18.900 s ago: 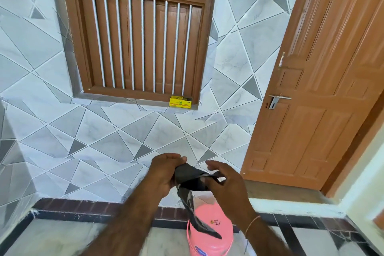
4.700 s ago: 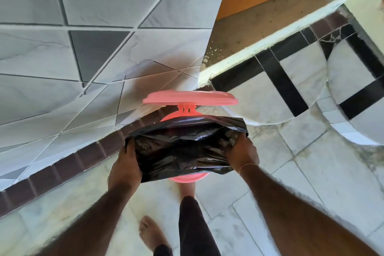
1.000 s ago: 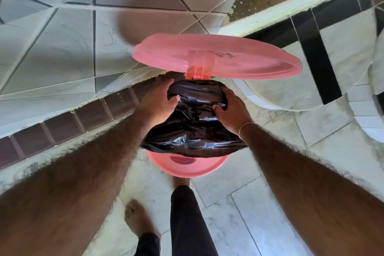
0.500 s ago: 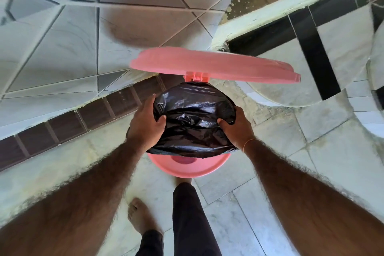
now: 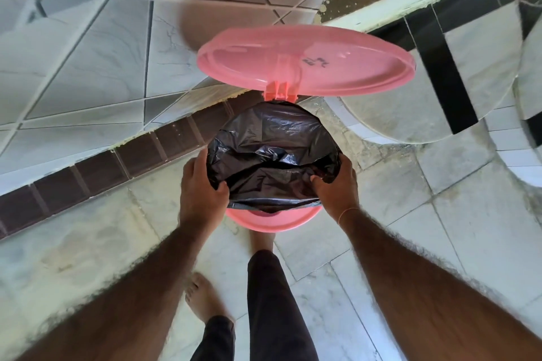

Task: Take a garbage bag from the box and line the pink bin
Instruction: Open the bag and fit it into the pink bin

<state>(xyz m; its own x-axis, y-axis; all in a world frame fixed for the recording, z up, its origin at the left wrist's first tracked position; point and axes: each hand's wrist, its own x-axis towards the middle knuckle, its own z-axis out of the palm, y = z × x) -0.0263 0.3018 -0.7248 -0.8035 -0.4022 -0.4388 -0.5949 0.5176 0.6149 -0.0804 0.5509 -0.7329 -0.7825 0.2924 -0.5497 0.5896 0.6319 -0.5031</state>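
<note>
Head view, looking down. A round pink plastic bin (image 5: 271,221) stands on the pale marble floor (image 5: 410,214), close to the dark brown skirting strip (image 5: 96,173) at the foot of the grey tiled wall (image 5: 96,47). Its round pink lid (image 5: 305,60) is raised on the rear hinge, tilted up over the far side of the rim. A crumpled black plastic garbage bag (image 5: 272,152) covers most of the bin mouth; only the near arc of the pink rim shows below it. The left hand (image 5: 201,184) grips the bag's left edge, fingers (image 5: 218,189) curled over the plastic. The right hand (image 5: 335,186) grips the right edge in the same way, thumb tucked into the folds; a thin thread circles its wrist. Below, a dark trouser leg (image 5: 275,302) and a bare foot (image 5: 202,296) stand on the floor just before the bin.
</note>
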